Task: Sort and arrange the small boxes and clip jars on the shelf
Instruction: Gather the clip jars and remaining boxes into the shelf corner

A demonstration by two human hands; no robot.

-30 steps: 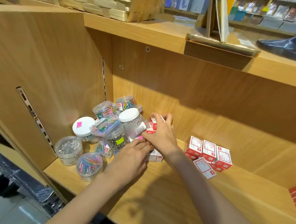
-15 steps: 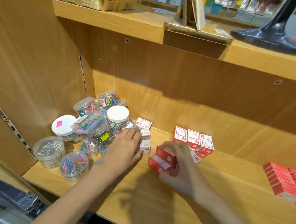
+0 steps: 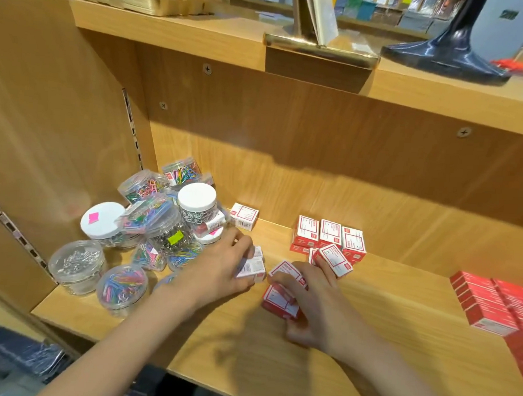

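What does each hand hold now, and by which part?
The right hand grips a few small red boxes by their sides. The left hand holds small white-faced boxes, its fingers over their tops; the exact hold is hidden.

The small boxes (image 3: 331, 237) are red with white labels. Left, the clip jars (image 3: 122, 287) hold multicoloured and silver clips under white lids (image 3: 196, 194). The shelf (image 3: 384, 310) is honey-coloured woodgrain.

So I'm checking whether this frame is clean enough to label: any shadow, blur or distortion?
Head view: the upper shelf casts a hard shadow across the back panel; the hands shadow the shelf board; wide-angle bending curves the shelf edges; the long red boxes at right look smeared.
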